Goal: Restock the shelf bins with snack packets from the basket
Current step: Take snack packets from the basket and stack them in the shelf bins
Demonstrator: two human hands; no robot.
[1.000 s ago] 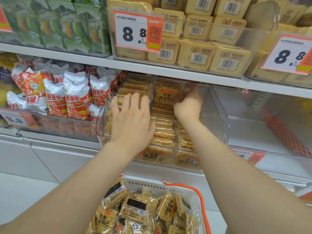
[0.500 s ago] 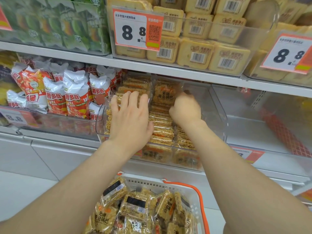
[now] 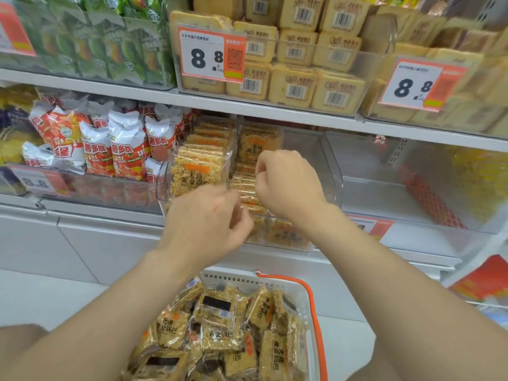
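We are steadying snack packets upright in the bin, left hand and right hand curled, grip contents unclear.

Snack aisle in a retail shop: tiered white shelf boards carry clear plastic bins sorting goods by type. Orange-and-white price tags marked 8.8 hang on bin fronts. Barcoded cracker packs fill an upper bin, w/ green packs and red-and-white snack bags to the left. Below, a white shopping basket w/ orange handle holds many matching packets.
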